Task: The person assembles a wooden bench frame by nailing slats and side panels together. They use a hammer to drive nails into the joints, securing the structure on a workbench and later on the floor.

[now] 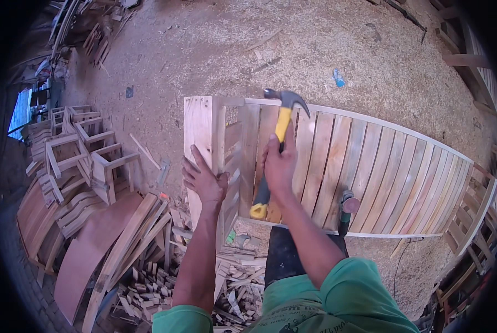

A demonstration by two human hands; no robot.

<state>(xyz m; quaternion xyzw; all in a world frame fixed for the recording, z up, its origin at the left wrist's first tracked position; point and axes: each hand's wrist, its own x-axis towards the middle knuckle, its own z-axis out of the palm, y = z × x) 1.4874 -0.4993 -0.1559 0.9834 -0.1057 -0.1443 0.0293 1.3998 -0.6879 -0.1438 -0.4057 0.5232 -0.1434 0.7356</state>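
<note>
My right hand [280,166] is wrapped round the handle of a claw hammer [283,123], yellow and black with a dark metal head. Its head is raised over the far edge of a slatted wooden bench or bed frame [365,166], and its yellow butt end points back toward me. On the left end of that frame stands a pale wooden board [197,119] with several small dark marks near its far end. Flat on this board lies my left hand [207,180], fingers spread and the thumb toward the board's right side.
A sander-like power tool with a round disc [349,204] rests on the slats near my side. Stacked wooden frames [87,144], curved panels [96,250] and long boards [126,238] crowd the left. Offcuts [148,288] lie heaped by my feet. Shavings cover the floor [215,50].
</note>
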